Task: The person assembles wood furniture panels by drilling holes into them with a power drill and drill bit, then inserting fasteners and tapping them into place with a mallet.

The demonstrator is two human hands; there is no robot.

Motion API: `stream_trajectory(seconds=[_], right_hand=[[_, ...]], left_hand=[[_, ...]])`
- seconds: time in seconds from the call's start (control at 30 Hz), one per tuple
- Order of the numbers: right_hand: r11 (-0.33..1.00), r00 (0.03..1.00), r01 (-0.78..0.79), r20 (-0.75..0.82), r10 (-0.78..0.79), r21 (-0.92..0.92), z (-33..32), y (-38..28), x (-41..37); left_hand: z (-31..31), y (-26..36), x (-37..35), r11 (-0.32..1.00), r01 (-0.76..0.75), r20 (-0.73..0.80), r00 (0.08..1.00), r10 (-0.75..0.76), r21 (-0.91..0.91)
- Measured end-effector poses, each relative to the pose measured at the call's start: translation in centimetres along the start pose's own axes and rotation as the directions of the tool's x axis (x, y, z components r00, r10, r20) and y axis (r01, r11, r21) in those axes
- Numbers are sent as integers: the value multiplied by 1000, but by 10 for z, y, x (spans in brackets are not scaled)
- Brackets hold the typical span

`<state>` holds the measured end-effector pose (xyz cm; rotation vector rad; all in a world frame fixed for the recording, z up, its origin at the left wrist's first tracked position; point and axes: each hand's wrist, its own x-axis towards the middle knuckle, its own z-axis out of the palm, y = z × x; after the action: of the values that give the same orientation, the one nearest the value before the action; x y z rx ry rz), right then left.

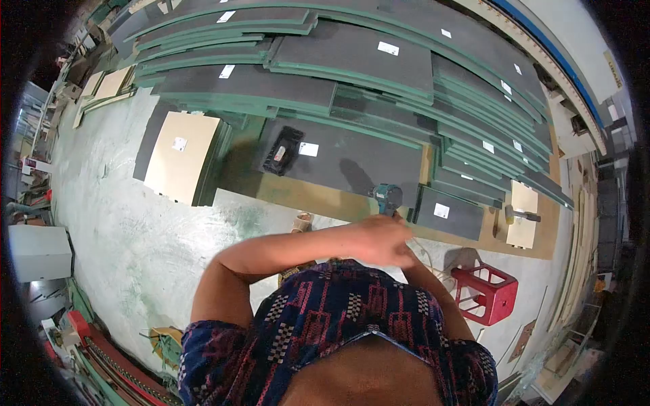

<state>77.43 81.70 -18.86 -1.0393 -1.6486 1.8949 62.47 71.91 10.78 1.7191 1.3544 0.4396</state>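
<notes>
A teal and black power tool (387, 194) points away from me over a dark panel (345, 155). Its handle runs down into my two hands, which overlap. In front is my left hand (374, 238), closed, with its fingers bent; what it grips is hidden. Behind it, my right hand (402, 252) is mostly covered and appears closed around the tool's handle. A thin cable curves down just right of the hands. On the same panel lie a black tray (283, 150) and a white label (309, 149).
Stacked dark panels with green edges (352, 57) spread across the far side. Pale boards (179, 157) stand left. At the right are a hammer (525, 214) on a pale piece and a red stool (487, 294). A foot (302, 221) shows beyond my left forearm.
</notes>
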Motion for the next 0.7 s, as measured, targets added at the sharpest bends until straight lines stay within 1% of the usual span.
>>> stream_trajectory(seconds=[0.03,0.07,0.1,0.13,0.17,0.23,0.27,0.33,0.43,0.47,0.53,0.57,0.6,0.7], right_hand=[[992,992,-124,-43,122,-36,10,-25,-6],[967,966,-247,-91,241,-67,18,-55,-9],[925,925,-368,-142,353,-94,26,-76,-10],[924,924,-372,-130,360,-88,26,-75,-10],[922,923,-378,-118,367,-83,24,-72,-11],[926,927,-370,-92,364,-69,23,-70,-11],[931,932,-360,-80,355,-60,22,-71,-12],[945,944,-325,-64,323,-24,21,-68,-12],[933,934,-354,-85,348,-70,21,-71,-13],[943,939,-332,-103,329,-12,23,-68,-14],[933,927,-361,-115,357,-7,17,-58,-15],[930,925,-367,-109,365,-2,20,-56,-11],[945,939,-328,-112,325,-9,23,-64,-14],[920,918,-388,-118,379,-58,21,-62,-12]], left_hand=[[-17,33,-18,970,-224,-222,954,200,-91],[-40,68,-30,917,-333,-196,936,293,-221],[-56,99,-44,860,-389,-192,920,342,-331],[-56,117,-50,816,-495,-321,857,403,-299],[-51,133,-53,765,-592,-443,774,452,-252],[-53,158,-46,653,-721,-586,640,497,-234],[-44,162,-38,454,-832,-646,542,538,-319],[-40,167,-46,398,-819,-686,567,455,-413],[-45,174,-44,378,-806,-749,576,327,-455],[-44,177,-53,387,-716,-675,689,263,-580],[-66,158,-81,661,-659,-663,678,316,-359],[-77,149,-95,762,-607,-657,672,341,-225],[-77,136,-108,739,-600,-656,695,294,-305],[-67,88,-138,638,-554,-620,770,150,-535]])
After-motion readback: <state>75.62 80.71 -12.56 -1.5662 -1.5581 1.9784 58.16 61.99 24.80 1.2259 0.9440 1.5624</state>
